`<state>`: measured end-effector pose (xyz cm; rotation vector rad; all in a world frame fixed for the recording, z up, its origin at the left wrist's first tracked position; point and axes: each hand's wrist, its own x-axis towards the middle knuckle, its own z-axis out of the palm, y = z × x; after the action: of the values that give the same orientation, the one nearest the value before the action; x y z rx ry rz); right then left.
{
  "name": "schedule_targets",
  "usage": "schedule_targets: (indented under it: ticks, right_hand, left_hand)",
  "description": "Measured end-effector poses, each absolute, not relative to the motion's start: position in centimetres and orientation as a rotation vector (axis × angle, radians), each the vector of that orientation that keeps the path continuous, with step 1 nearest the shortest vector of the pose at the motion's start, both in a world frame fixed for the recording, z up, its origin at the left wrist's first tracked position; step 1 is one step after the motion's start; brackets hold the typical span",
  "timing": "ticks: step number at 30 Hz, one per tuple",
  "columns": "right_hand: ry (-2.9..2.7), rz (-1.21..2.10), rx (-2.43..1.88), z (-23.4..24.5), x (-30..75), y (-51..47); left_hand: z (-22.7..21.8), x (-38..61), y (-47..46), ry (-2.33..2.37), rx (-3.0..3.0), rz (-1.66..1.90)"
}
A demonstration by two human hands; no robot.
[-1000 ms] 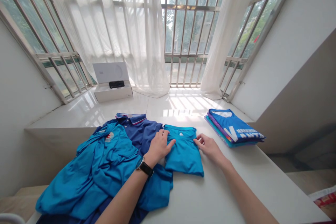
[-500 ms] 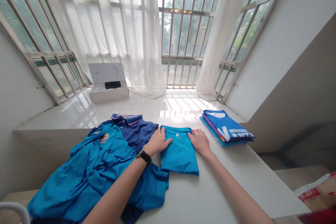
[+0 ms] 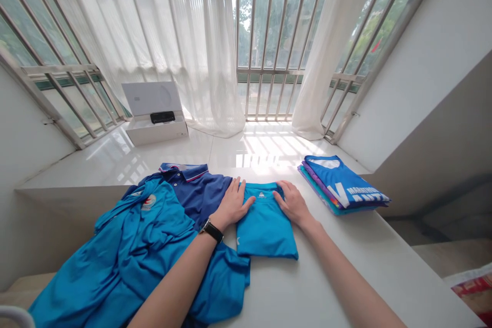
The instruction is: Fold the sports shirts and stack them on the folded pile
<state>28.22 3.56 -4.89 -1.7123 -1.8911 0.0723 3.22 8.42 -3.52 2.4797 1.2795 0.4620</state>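
Both bare hands rest on a folded teal T-shirt (image 3: 266,228), which lies at 12 o'clock on a white counter (image 3: 338,277). Main change: the R hand (image 3: 294,204), at the shirt's R edge a sec ago, now sits on its top R corner, so both hands press on the collar end. The L hand (image 3: 232,205) lies flat on the top L edge, fingers spread, w/ a black-strap watch (image 3: 211,230) on the wrist. R fingers are pressed together, slightly curved, no pinch. Both forearms angle in from approx 6 o'clock, elbows out of view. At 9 o'clock, a rumpled blue polo shirt (image 3: 126,246) lies over a navy polo shirt (image 3: 196,189). At 2 o'clock sits a stack of folded shirts (image 3: 342,182).
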Motion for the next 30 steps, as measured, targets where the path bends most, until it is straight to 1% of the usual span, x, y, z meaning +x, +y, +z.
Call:
schedule_targets:
  ticks: [3,6,10,20,25,30]
  right_hand:
    - [-2.066,0.199,-1.766,-5.3,28.0,3.6]
    - [-2.129,0.209,-1.831,-5.5,27.8,3.6]
    - [-2.123,0.207,-1.842,-5.3,27.7,3.6]
    - [-2.018,0.227,-1.826,-5.4,27.7,3.4]
    - [-1.926,0.300,-1.826,-5.6,28.5,3.5]
    - [-1.972,0.402,-1.877,-5.5,30.1,2.3]
  left_hand:
    - [-3.0,3.5,8.1,1.212,2.520,0.455]
    - [-2.9,3.8,7.7,1.125,2.584,0.370]
    - [-3.1,3.8,7.7,1.105,2.610,0.308]
    - [-3.1,3.7,7.6,1.133,2.613,0.328]
    - [-2.5,3.7,7.3,1.176,2.606,0.360]
    - [-1.6,4.0,6.8,1.228,2.641,0.374]
